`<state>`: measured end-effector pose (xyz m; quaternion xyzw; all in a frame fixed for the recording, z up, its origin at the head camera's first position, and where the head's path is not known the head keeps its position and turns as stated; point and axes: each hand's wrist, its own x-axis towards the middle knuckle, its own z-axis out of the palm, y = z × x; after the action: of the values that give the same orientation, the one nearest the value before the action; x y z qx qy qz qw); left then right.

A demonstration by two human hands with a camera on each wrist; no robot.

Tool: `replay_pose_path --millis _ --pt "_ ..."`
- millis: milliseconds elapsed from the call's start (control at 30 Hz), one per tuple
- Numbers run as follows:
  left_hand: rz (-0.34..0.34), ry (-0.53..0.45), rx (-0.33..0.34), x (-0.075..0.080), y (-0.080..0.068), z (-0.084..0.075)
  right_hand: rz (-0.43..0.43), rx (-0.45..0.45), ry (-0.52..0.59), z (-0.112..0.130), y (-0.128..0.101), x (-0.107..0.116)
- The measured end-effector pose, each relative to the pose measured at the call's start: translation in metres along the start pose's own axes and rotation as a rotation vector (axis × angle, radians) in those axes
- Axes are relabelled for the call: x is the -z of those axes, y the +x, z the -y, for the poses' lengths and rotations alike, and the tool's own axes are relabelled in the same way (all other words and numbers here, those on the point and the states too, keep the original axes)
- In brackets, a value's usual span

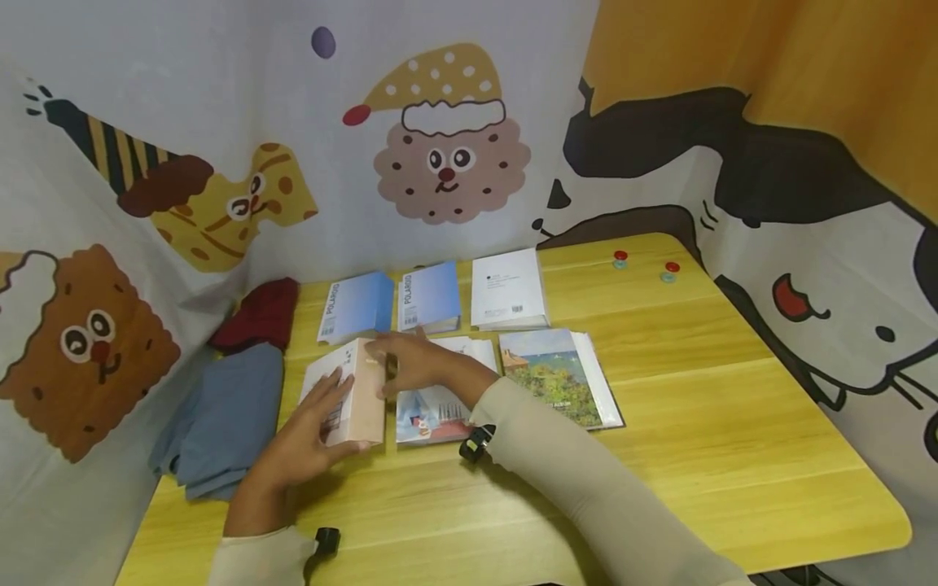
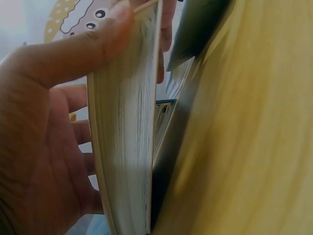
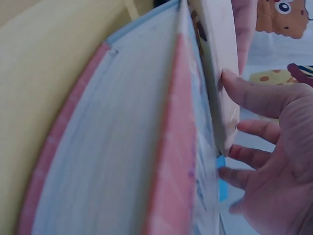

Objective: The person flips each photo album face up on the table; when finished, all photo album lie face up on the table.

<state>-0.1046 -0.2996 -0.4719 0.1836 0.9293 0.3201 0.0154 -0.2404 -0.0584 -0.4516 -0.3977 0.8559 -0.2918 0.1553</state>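
"POLAROID" runs vertically along each of two blue softly shaded rectangular albums, the left one (image 1: 362, 305) and the middle one (image 1: 434, 297). "ALBUM" stands on the rectangular album with a painted green-and-blue seaside cover (image 1: 550, 370). Print on the white rectangular album (image 1: 508, 289) is too small to read.

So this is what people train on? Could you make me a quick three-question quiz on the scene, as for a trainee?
1. True or false: the left hand and the right hand both touch the peach-spined book.
2. How many blue books lie in the back row?
3. Fill in: in the head view, the gray-blue cloth lies to the ___ of the books.

Key: 1. True. 2. Two. 3. Left.
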Motion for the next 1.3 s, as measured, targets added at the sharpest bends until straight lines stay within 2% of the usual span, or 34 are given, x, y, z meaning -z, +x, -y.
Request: replay_pose_path --millis 367,467,633,733,933,1167,1233,1300 --pt "-0.056 -0.072 -0.092 0.004 -0.007 -0.001 -0.009 0.112 0.185 -0.006 -0.009 -0.001" --pt "-0.084 -0.092 -0.123 0.007 -0.009 -0.001 -0.025 0.129 0.270 -0.004 -0.012 -0.003" --pt "-0.092 -0.226 -0.120 0.011 -0.012 -0.003 -0.070 0.137 0.469 0.004 -0.018 -0.009" --pt "-0.101 -0.286 -0.125 0.012 -0.012 -0.003 -0.102 0.113 0.538 0.010 -0.023 -0.013" --pt "-0.125 -0.337 -0.178 0.015 -0.011 -0.002 -0.149 0.115 0.579 0.022 -0.027 -0.022" --pt "-0.085 -0.559 -0.266 0.018 -0.016 0.001 -0.125 0.180 0.630 0.034 -0.027 -0.035" --pt "-0.070 -0.619 -0.287 0.018 -0.017 0.003 -0.130 0.206 0.617 0.037 -0.027 -0.037" --pt "-0.064 -0.672 -0.305 0.018 -0.017 0.005 -0.153 0.224 0.549 0.040 -0.027 -0.038"
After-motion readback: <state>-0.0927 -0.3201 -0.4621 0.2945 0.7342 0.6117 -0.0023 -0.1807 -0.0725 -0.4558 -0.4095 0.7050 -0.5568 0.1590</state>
